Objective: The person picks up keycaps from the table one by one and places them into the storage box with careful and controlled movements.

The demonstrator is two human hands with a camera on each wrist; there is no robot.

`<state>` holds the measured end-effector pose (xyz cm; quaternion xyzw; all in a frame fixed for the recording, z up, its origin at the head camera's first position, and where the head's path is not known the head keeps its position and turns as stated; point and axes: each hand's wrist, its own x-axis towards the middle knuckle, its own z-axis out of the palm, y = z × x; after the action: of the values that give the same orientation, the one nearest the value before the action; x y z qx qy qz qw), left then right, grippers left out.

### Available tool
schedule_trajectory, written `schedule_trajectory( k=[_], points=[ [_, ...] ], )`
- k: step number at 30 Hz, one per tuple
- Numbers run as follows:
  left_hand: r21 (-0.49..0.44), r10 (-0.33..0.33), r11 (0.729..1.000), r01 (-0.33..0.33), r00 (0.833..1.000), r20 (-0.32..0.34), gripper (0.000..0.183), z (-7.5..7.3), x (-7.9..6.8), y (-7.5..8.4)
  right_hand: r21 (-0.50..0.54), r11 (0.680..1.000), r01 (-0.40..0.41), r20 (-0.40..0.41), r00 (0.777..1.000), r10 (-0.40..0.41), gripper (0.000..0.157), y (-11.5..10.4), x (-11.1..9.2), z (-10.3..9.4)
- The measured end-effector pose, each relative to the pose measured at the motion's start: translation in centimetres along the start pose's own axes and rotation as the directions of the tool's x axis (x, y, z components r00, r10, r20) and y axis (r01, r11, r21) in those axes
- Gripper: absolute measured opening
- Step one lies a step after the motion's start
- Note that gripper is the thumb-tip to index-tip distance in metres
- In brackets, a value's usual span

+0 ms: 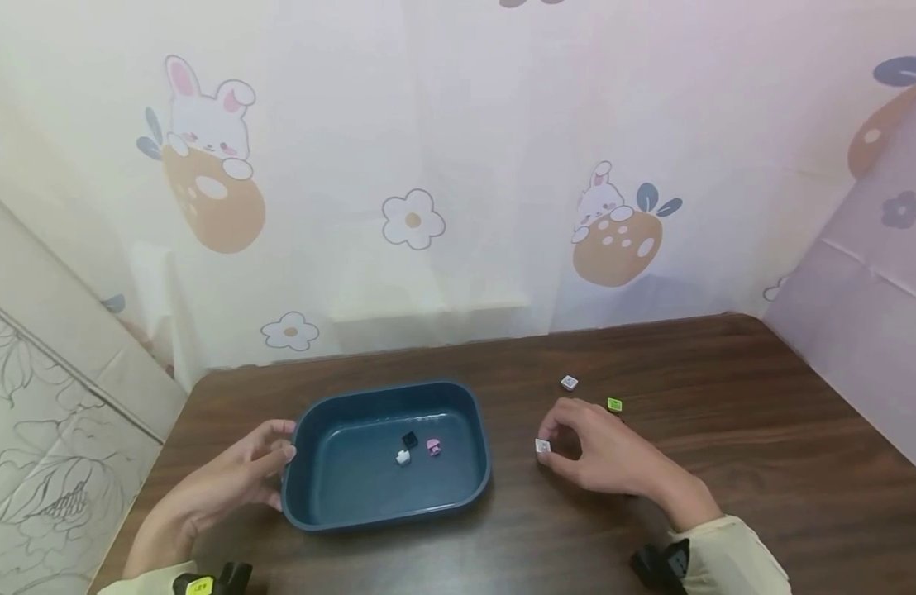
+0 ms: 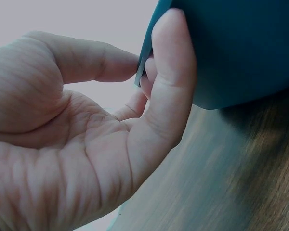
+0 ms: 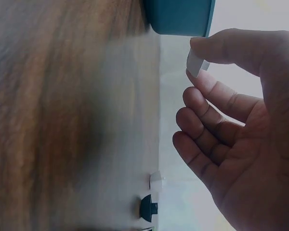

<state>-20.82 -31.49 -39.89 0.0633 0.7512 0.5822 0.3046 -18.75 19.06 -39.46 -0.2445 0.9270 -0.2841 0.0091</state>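
Observation:
My left hand (image 1: 238,471) pinches the left rim of a dark blue plastic bin (image 1: 384,518). In the left wrist view the thumb and fingers lie on either side of the bin's wall (image 2: 147,45). Between thumb and index finger, my right hand (image 1: 599,450) holds a small white keycap (image 1: 543,446) above the table, right of the bin. The right wrist view shows this keycap (image 3: 195,63) tilted at the fingertips. Inside the bin lie a black keycap (image 1: 409,440), a white keycap (image 1: 403,457) and a pink keycap (image 1: 433,447).
Behind my right hand, a white keycap (image 1: 570,383) and a green keycap (image 1: 615,405) lie on the brown wooden table (image 1: 726,397). A dark keycap (image 3: 146,208) shows low in the right wrist view. A patterned curtain (image 1: 473,248) hangs along the table's back edge.

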Motion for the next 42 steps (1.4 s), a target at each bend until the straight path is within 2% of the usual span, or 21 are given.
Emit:
schedule_trajectory(
  k=[4,9,18,28,42],
  points=[
    [0.003,0.002,1.0,-0.002,1.0,-0.003,0.063,0.0,0.1,-0.1,0.008,1.0,0.004,-0.005,1.0,-0.004,0.017,-0.1,0.2,0.2],
    [0.001,-0.016,1.0,0.016,1.0,-0.015,0.064,-0.1,-0.6,-0.6,0.025,0.999,0.032,-0.003,0.999,-0.031,0.016,-0.5,0.7,0.7],
    [-0.003,-0.002,1.0,0.002,1.0,-0.007,0.062,-0.4,-0.6,-0.7,0.036,0.999,0.005,0.019,1.0,-0.005,0.015,-0.9,1.3,0.9],
    [-0.006,-0.004,1.0,0.004,1.0,-0.005,0.065,-0.3,-0.5,-1.0,0.031,0.998,0.058,0.001,0.998,-0.058,0.015,-1.4,2.5,1.0],
    [-0.022,0.03,0.999,-0.03,0.999,0.011,0.061,-0.1,0.0,-0.2,0.041,0.999,-0.012,0.055,0.998,0.01,0.016,-3.1,3.9,0.7]
  ],
)
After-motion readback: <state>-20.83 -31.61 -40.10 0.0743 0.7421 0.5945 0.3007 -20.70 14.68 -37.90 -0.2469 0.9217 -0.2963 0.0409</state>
